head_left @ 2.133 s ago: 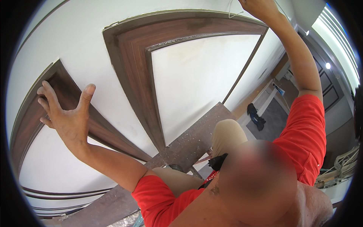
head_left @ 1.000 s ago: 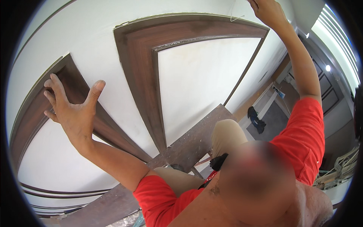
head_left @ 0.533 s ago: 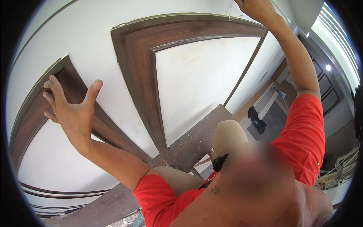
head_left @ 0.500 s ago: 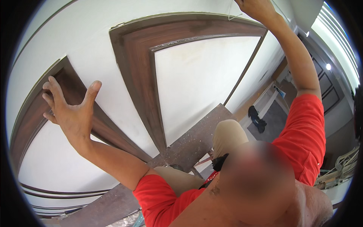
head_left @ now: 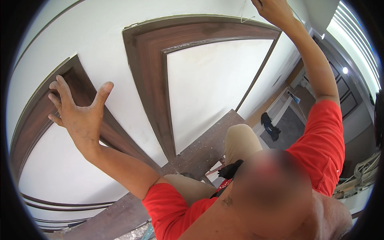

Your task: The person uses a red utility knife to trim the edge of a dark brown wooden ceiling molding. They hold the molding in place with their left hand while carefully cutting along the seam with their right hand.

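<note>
My left hand (head_left: 80, 112) is raised in front of a dark brown wooden frame (head_left: 74, 82) at the left, its fingers spread and bent and its thumb apart, holding nothing. Whether its fingertips touch the wood I cannot tell. My right hand (head_left: 276, 14) reaches up to the top edge of the view, which cuts off part of the fingers. Those that show look curled in, and what they grip is hidden. Close to it, a thin white wire (head_left: 247, 19) sticks out at the top of a larger brown frame (head_left: 148, 44) around a white panel (head_left: 216, 80).
A dusty dark plank (head_left: 208, 138) runs below the frames, by my knees. To the right lie a black cloth-like item (head_left: 270, 127) and, further off, a pale board (head_left: 282, 110). Bundled pale cable-like strips (head_left: 364, 174) are at the far right.
My left hand has shifted slightly right and up in view, still spread. The right hand has moved a little right, away from the wire. The frames appear shifted slightly right too.
</note>
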The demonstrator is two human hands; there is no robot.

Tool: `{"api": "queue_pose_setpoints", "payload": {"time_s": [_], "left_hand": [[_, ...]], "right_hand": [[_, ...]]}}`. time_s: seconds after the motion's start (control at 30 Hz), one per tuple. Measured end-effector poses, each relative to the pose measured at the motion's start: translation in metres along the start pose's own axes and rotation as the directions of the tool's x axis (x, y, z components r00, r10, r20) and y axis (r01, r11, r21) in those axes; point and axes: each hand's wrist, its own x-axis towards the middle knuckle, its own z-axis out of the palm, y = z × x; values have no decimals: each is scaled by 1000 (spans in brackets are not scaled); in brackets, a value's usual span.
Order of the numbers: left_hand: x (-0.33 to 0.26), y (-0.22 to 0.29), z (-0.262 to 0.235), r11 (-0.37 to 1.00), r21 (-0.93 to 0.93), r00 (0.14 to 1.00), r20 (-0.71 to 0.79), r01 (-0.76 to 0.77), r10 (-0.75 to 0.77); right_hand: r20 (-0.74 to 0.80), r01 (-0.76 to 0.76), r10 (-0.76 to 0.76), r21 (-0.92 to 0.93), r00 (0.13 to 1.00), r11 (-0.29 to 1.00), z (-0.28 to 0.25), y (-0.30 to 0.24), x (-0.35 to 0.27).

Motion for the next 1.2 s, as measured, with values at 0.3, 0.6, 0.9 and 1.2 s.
{"api": "queue_pose_setpoints", "payload": {"time_s": [0.3,0.6,0.9,1.2], "left_hand": [[0,-1,4,1000,24,1000,1,2,-2],[-1,0,3,1000,26,1000,27,6,-7],[0,-2,7,1000,-6,1000,1,6,-6],[1,-4,2,1000,-2,999,37,17,-17]], "right_hand": [[47,-26,25,21,999,999,12,0,7],[36,-171,172,-25,985,985,24,5,-17],[-70,14,-15,-7,997,1000,16,7,3],[140,27,-10,-115,990,993,-5,7,13]]}}
